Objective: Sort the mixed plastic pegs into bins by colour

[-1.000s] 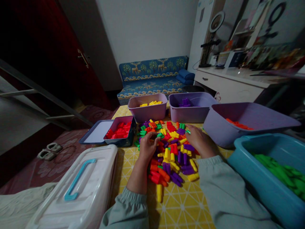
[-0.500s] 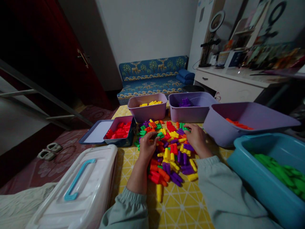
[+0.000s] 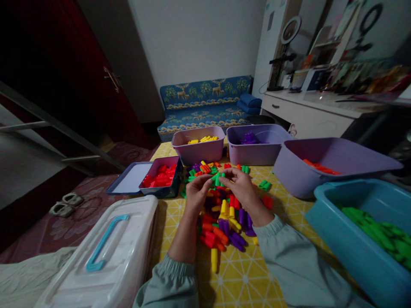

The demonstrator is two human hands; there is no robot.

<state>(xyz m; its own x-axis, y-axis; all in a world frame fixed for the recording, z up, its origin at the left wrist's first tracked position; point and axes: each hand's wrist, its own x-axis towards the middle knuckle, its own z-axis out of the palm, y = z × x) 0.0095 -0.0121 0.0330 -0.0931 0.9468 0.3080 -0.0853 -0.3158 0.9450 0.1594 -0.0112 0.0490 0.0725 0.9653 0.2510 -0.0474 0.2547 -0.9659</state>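
Yellow triangle-patterned tablecloth (image 3: 244, 278) spreads before a blue deer-print sofa (image 3: 205, 102). From my head view, my left hand (image 3: 197, 192) and right hand (image 3: 242, 188) pinch green plastic pieces (image 3: 217, 179) between fingertips, over the mixed-colour pile (image 3: 224, 209); whether they are joined, I cannot tell. Rightward, a teal bin (image 3: 346, 239) holds other green ones (image 3: 379, 231).

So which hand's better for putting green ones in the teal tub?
Probably the right hand: like the left hand, it's at the green pieces, but it's nearer the teal tub.
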